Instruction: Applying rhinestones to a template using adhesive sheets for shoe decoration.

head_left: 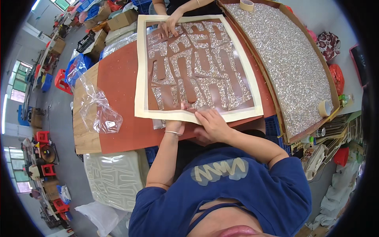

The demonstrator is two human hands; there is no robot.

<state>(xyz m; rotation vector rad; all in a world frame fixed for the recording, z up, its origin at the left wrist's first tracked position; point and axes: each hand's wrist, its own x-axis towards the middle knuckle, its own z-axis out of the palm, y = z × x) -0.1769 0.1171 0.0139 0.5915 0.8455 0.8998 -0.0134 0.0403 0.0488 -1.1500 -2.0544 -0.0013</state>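
Observation:
A large rectangular stencil panel [140, 79] with a cream border lies in front of me, its middle covered with brown cut-out shapes and sparkling stones. My left hand [175, 125] holds its near edge, thumb on top and the other fingers hidden underneath. Beside it, my right hand [213, 124] grips the same edge, fingers over the border; its thumb is blurred below. At the far side, another person's hand [170, 26] presses on the panel. A reddish-brown board [122, 91] is under the panel.
To the right stands a curved tray [290, 139] of glittering stones, with tape rolls [324, 108] on it. Crumpled clear film [106, 118] lies left on a wooden board [85, 136]. Below that is a plastic-wrapped stack [114, 177]. Red stools [62, 81] stand further left.

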